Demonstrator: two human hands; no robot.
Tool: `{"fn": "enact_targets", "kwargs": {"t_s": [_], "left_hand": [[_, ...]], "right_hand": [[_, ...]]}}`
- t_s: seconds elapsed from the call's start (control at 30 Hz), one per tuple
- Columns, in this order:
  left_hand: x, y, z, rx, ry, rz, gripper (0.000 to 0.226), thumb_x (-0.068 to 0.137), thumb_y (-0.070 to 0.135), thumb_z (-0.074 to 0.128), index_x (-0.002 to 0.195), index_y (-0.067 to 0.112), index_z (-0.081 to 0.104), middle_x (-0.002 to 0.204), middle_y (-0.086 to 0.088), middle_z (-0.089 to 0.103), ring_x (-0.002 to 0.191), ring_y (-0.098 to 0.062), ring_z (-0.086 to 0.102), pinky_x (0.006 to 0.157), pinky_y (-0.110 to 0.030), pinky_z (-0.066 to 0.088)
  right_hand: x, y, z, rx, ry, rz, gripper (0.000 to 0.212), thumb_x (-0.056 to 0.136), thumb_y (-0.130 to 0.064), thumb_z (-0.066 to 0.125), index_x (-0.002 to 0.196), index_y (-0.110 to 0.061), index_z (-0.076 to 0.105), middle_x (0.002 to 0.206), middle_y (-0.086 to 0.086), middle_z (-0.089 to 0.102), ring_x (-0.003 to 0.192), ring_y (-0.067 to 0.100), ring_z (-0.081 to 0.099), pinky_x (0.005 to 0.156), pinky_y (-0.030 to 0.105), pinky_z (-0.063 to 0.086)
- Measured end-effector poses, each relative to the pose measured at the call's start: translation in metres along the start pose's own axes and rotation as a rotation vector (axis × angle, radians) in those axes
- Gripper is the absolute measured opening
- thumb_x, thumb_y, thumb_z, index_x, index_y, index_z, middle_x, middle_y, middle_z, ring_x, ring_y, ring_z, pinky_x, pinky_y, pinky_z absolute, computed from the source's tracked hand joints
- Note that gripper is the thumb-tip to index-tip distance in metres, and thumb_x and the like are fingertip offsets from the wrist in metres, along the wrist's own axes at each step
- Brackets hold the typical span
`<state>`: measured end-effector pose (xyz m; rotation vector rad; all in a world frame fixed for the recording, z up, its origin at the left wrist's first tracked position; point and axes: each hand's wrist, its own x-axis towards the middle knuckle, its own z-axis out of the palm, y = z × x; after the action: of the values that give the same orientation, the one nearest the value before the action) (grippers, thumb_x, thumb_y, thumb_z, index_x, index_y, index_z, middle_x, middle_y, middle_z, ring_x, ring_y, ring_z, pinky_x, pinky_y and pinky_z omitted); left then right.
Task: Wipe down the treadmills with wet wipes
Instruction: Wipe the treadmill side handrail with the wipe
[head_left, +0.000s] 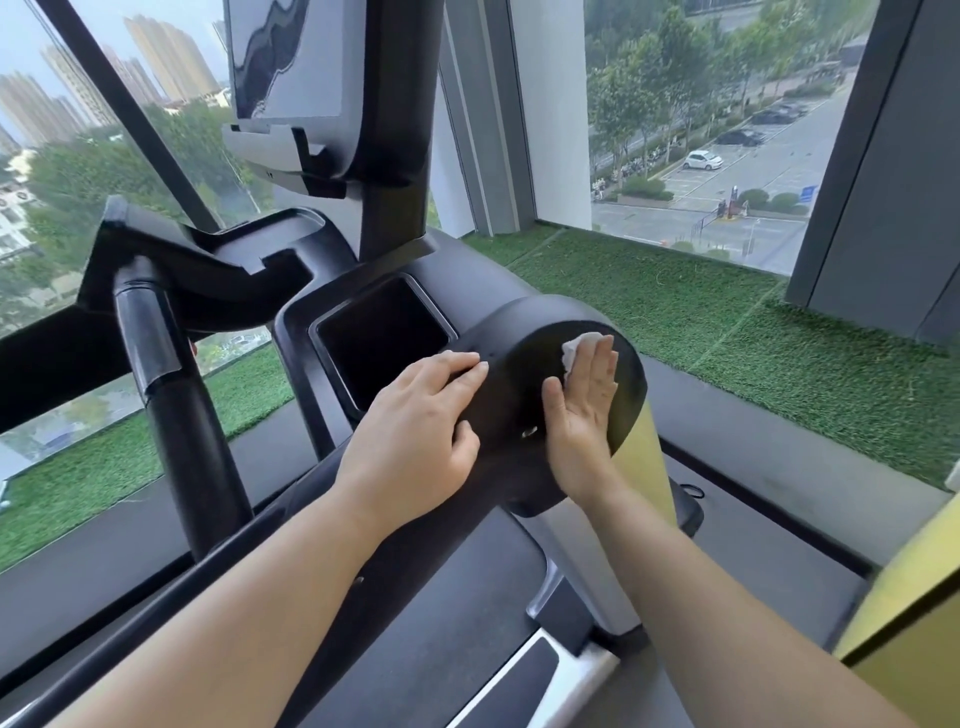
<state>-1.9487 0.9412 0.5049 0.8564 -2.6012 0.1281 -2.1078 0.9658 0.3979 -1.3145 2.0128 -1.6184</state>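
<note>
Up close, both hands work at the right end of a black treadmill (498, 291) console. The right hand (582, 410) lies flat against the round end cap (511, 395) of the console, its fingers straight and held together, pointing away from the person. Under those fingers it presses a white wet wipe (576, 348) onto the cap. Only a crumpled corner of the wipe shows, at the far left of the fingertips. The left hand (415, 431) rests released on the curved top of the housing just left of the cap, with its fingers spread and laid over the surface and nothing in its grasp. Its fingertips reach the near right corner of a square dark recess (382, 338) set into the console.

Farther off and above, a tilted screen (291, 57) stands on a thick black post. At the left, a black handlebar (161, 374) runs down toward the floor. A yellow upright (644, 467) drops from beneath the end cap on the right, and the grey belt (467, 623) lies near, between the forearms. Beyond the machine, a strip of artificial grass (675, 312) borders a tall window (727, 78), through which trees, towers and a white car (702, 159) show.
</note>
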Motion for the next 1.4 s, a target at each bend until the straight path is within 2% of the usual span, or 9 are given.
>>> {"fn": "enact_targets", "kwargs": {"t_s": [0.13,0.27,0.37,0.5,0.77,0.9,1.1,1.27,1.4], "left_hand": [[0.001,0.001,-0.001,0.015,0.005,0.012,0.053,0.080,0.021,0.047,0.131,0.012,0.056,0.133,0.002,0.055,0.123,-0.013,0.042,0.102,-0.021,0.025],[0.000,0.000,0.000,0.027,0.008,0.022,0.052,0.079,0.018,0.048,0.130,0.010,0.057,0.131,0.000,0.057,0.123,-0.017,0.047,0.104,-0.022,0.024],[0.000,0.000,0.001,0.035,0.019,0.027,0.051,0.079,0.018,0.049,0.129,0.009,0.058,0.130,-0.001,0.058,0.122,-0.017,0.047,0.103,-0.023,0.026],[0.000,-0.001,0.001,0.045,0.042,0.035,0.051,0.078,0.018,0.051,0.127,0.009,0.059,0.128,-0.001,0.059,0.121,-0.014,0.046,0.103,-0.022,0.028],[0.000,0.000,0.001,0.076,0.044,0.046,0.050,0.078,0.017,0.051,0.126,0.008,0.060,0.127,-0.002,0.060,0.119,-0.018,0.051,0.101,-0.023,0.029],[0.000,0.001,0.001,0.081,0.041,0.053,0.049,0.078,0.017,0.051,0.125,0.007,0.061,0.126,-0.003,0.060,0.119,-0.019,0.052,0.100,-0.024,0.029],[0.000,0.001,0.001,0.084,0.031,0.049,0.050,0.078,0.016,0.050,0.126,0.006,0.060,0.127,-0.005,0.060,0.120,-0.022,0.053,0.101,-0.025,0.029],[0.000,0.002,0.000,0.102,0.040,0.062,0.050,0.077,0.016,0.051,0.124,0.005,0.061,0.125,-0.006,0.061,0.118,-0.023,0.055,0.100,-0.026,0.031],[0.000,0.000,0.000,0.094,0.015,0.064,0.050,0.079,0.015,0.050,0.126,0.004,0.059,0.127,-0.007,0.059,0.121,-0.025,0.053,0.101,-0.026,0.030]], "right_hand": [[-0.026,0.012,0.012,-0.094,-0.065,-0.235,0.064,0.092,-0.063,0.010,0.141,-0.033,-0.019,0.148,-0.013,-0.030,0.137,0.003,-0.032,0.109,0.022,-0.024],[-0.003,0.028,0.000,0.207,0.094,0.140,0.057,0.102,-0.039,0.021,0.148,-0.026,-0.010,0.154,-0.010,-0.022,0.140,0.004,-0.025,0.117,0.038,-0.015],[-0.014,0.006,0.019,0.251,0.155,0.300,0.061,0.102,-0.037,0.022,0.148,-0.019,-0.014,0.155,-0.002,-0.026,0.141,0.010,-0.027,0.114,0.031,-0.020],[-0.051,0.006,0.039,0.231,0.080,0.049,0.061,0.095,-0.041,0.018,0.139,-0.029,-0.022,0.142,-0.018,-0.036,0.128,-0.007,-0.039,0.104,0.014,-0.026],[-0.017,0.019,0.026,0.425,0.336,0.406,0.049,0.103,-0.035,0.023,0.148,-0.015,0.020,0.156,-0.001,0.010,0.142,0.003,0.004,0.117,0.028,0.001],[-0.055,0.013,0.042,0.497,0.156,0.358,0.057,0.105,-0.030,0.019,0.148,-0.021,-0.016,0.145,-0.020,-0.025,0.132,-0.008,-0.026,0.110,0.020,-0.017],[-0.032,0.011,0.033,0.487,0.246,0.571,0.058,0.105,-0.033,0.020,0.150,-0.015,-0.012,0.157,-0.003,-0.023,0.143,0.008,-0.020,0.114,0.025,-0.014],[-0.071,-0.017,0.050,0.523,0.093,0.321,0.066,0.098,-0.044,0.017,0.145,-0.024,-0.024,0.146,-0.018,-0.036,0.133,-0.004,-0.032,0.110,0.023,-0.019],[-0.035,-0.007,0.032,0.517,0.215,0.460,0.056,0.105,-0.033,0.016,0.149,-0.018,-0.016,0.156,-0.004,-0.025,0.141,0.004,-0.021,0.116,0.029,-0.014]]}}
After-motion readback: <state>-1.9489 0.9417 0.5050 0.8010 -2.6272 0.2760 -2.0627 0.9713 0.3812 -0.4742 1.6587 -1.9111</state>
